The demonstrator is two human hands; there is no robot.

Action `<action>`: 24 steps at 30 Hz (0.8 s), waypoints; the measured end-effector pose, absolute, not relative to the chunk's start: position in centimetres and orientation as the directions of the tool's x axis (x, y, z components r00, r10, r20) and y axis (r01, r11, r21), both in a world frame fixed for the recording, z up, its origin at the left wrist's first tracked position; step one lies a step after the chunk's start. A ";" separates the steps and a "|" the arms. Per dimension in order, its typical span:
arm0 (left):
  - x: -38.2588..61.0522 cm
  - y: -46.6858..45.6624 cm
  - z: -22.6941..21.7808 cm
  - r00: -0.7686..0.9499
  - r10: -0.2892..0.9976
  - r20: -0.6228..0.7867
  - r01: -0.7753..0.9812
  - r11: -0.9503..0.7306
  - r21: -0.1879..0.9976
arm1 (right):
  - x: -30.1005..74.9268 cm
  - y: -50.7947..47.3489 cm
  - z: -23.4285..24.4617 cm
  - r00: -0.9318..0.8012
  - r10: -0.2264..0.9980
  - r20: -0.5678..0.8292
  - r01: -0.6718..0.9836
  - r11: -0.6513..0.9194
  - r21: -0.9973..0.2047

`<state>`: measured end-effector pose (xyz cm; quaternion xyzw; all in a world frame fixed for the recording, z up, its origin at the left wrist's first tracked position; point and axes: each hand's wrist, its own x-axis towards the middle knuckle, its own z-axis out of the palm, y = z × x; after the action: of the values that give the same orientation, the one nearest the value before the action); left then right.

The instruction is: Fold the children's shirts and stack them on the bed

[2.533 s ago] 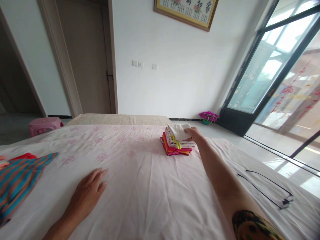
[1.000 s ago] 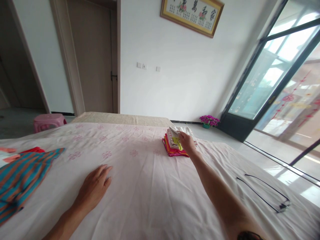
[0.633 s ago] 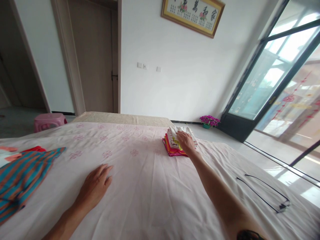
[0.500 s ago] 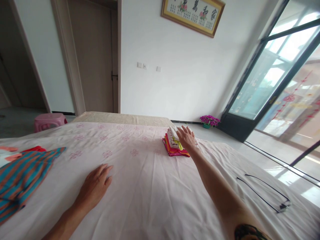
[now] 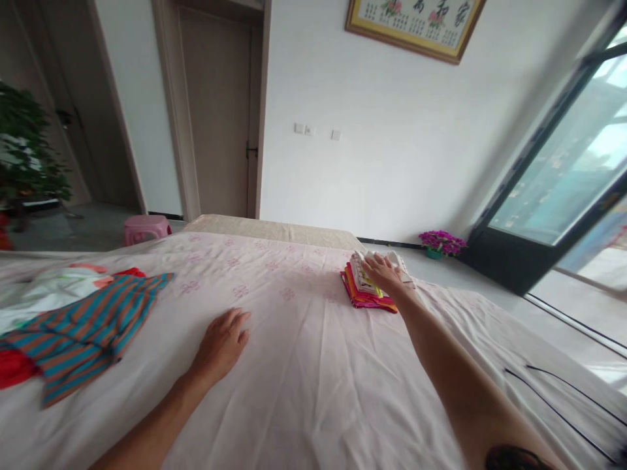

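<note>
On the far right part of the pale pink sheet [image 5: 304,352] sits a stack of folded clothes [image 5: 368,299], pink, red and orange below and white on top. My right hand [image 5: 383,271] lies flat on the white top of this stack, fingers stretched out. Left of centre, my left hand [image 5: 224,341] rests on the bare sheet with its fingers extended and nothing in it. Further left lies a blue and brown striped garment [image 5: 98,326], spread out beside a rumpled white garment [image 5: 53,290] and some red cloth [image 5: 19,367].
Dark-framed glasses [image 5: 563,405] lie on the sheet at the right. A pink stool [image 5: 147,228] stands beyond the left side. Purple flowers [image 5: 443,241] in a green pot are on the floor near the glass door [image 5: 553,176]. A leafy plant [image 5: 29,150] is at far left.
The view has turned left, bringing more of the loose clothes and a plant into sight. My right hand has settled lower on the stack's top; my left hand stays on the sheet.
</note>
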<state>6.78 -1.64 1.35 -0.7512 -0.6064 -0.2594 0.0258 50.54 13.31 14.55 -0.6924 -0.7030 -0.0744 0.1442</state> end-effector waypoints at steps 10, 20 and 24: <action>7.0 -2.5 2.3 0.097 0.913 0.397 0.916 -0.238 0.324 | 36.5 2.5 7.2 -0.448 0.884 0.135 0.882 0.461 -0.094; 6.4 -2.3 2.6 0.068 0.905 0.420 0.862 -0.266 0.432 | 32.6 -0.4 3.7 -0.373 0.924 0.082 0.921 0.380 -0.084; 4.8 -2.6 3.0 -0.060 0.896 0.440 0.885 -0.157 0.439 | 32.7 -0.5 3.8 -0.364 0.925 0.105 0.924 0.373 -0.087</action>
<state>4.84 -2.61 3.03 -0.6855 -0.6494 -0.3292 -0.0084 32.65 -0.46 3.75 -0.5598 -0.8258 0.0065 0.0678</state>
